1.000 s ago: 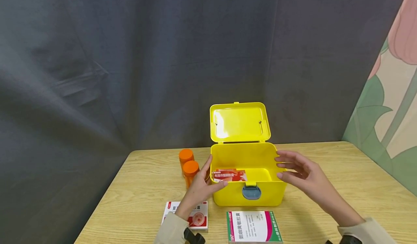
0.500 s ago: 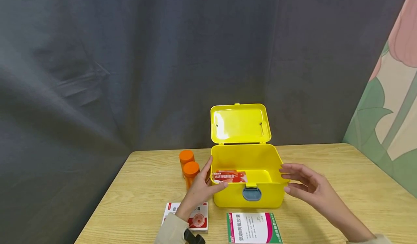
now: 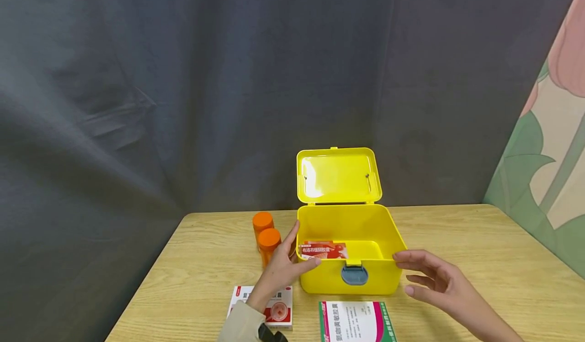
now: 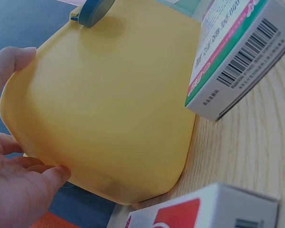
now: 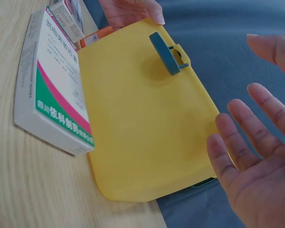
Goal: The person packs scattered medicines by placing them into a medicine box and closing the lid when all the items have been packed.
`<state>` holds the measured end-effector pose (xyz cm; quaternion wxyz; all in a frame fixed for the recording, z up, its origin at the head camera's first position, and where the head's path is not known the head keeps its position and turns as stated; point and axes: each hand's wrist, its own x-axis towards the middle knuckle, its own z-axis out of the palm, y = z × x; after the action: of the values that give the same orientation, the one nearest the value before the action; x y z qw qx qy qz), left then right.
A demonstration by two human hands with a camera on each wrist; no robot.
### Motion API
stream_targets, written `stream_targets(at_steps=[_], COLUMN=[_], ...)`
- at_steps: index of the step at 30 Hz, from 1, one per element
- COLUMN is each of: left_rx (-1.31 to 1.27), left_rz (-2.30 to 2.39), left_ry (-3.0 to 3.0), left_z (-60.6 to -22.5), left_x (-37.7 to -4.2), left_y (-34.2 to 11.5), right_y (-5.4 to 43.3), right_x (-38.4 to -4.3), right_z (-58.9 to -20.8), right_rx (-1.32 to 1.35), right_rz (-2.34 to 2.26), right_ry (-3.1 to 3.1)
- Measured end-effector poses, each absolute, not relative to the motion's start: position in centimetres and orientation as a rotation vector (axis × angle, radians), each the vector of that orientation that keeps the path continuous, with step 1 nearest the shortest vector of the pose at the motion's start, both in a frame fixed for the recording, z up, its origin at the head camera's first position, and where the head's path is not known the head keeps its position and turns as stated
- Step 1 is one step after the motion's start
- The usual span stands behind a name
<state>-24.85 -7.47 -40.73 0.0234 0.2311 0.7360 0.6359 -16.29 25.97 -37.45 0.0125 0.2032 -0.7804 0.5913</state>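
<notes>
A yellow medicine box (image 3: 326, 280) with a grey-blue latch (image 3: 354, 275) stands on the table, its lid (image 3: 338, 175) raised at the back. Red medicine cartons (image 3: 323, 251) lie inside on the left. My left hand (image 3: 280, 272) grips the box's front left corner, thumb over the front rim and fingers along the side wall. At the front right corner is my right hand (image 3: 434, 278), holding nothing. Its fingers are spread and slightly bent in the right wrist view, with fingertips beside the wall; whether they touch it I cannot tell.
Two orange-capped bottles (image 3: 269, 239) stand left of the box. A red and white carton (image 3: 280, 309) lies partly behind my left wrist. In front of the box lies a green, white and magenta carton (image 3: 356, 321). Behind the table (image 3: 192, 276) hangs a dark curtain (image 3: 256, 103).
My right hand has moved toward me along the box's right side, from the rear part of the rim to the front corner. The left hand keeps its grip on the box.
</notes>
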Motion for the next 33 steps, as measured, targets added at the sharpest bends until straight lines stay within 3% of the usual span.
stream_targets(at_steps=[14,33], left_rx=[0.722,0.719], left_rz=[1.982,1.971], left_ry=[2.261,2.27], left_z=[-40.7,-40.5], left_x=[-24.8,-24.7], left_y=[-7.5,-7.5], right_y=[27.3,26.7], right_x=[-16.4,-16.6], right_z=[-39.9,-41.8], right_rx=[0.758,0.519], right_rz=[1.99,2.197], right_ry=[-2.563,-2.738])
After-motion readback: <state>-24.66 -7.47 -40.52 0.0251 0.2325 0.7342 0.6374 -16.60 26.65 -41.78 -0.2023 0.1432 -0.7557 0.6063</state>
